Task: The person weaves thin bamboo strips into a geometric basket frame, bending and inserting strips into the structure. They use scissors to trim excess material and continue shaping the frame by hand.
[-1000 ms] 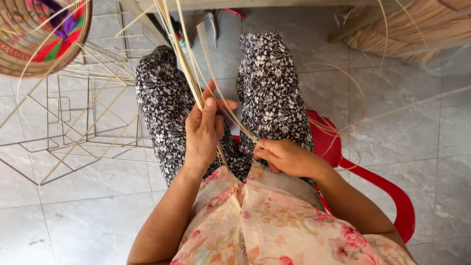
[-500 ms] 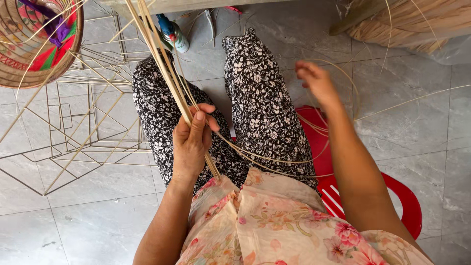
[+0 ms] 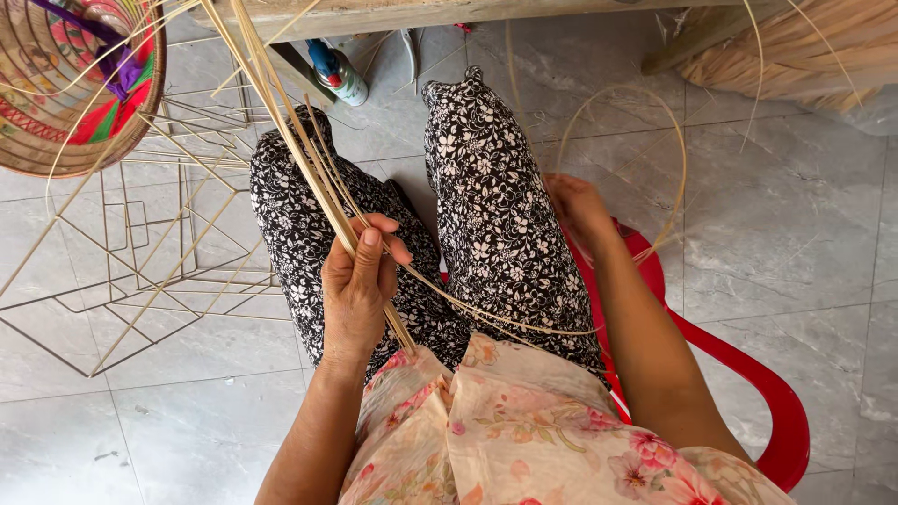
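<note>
Left hand (image 3: 358, 292) clamped around a bundle of long thin pale bamboo strips (image 3: 281, 122), thumb pressed on top, keeping the sheaf slanted up across the left knee toward the wooden desk edge (image 3: 393, 14). Right hand (image 3: 575, 208) well apart beside the right thigh, closed on a single pale split strip (image 3: 655, 150), looping in an arc and running back across the lap toward the bundle, apparently drawn free. Seated on a red plastic chair (image 3: 748, 393); colourful woven conical basket (image 3: 70, 93) upper left, wire frames (image 3: 159, 252) on the grey tiled floor (image 3: 795, 234)
</note>
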